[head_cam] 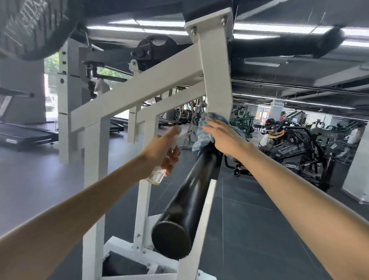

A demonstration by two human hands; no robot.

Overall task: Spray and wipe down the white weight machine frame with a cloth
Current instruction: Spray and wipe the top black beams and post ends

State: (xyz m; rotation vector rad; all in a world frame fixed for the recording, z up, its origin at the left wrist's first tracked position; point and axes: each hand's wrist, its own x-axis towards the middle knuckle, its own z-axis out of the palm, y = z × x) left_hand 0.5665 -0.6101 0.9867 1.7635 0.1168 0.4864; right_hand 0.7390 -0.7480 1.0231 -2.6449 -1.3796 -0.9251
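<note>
The white frame (217, 67) is partly hidden by a near black roller (190, 192). A spray bottle (157, 175) is gripped by the left hand (160, 148), fingers curled; a blue cloth (202, 124) is pressed onto the frame by the right hand (223, 137), fingers flat.

The left hand (161, 148) grips a clear spray bottle (157, 172); the right hand (223, 137) presses a blue cloth (205, 128) (apparently flat-fingered) against the white frame (218, 78), above a black roller (190, 194).

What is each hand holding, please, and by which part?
The left hand grips the clear spray bottle round its upper body. The right hand grips nothing; its flat fingers press the blue cloth against the white frame.
</note>
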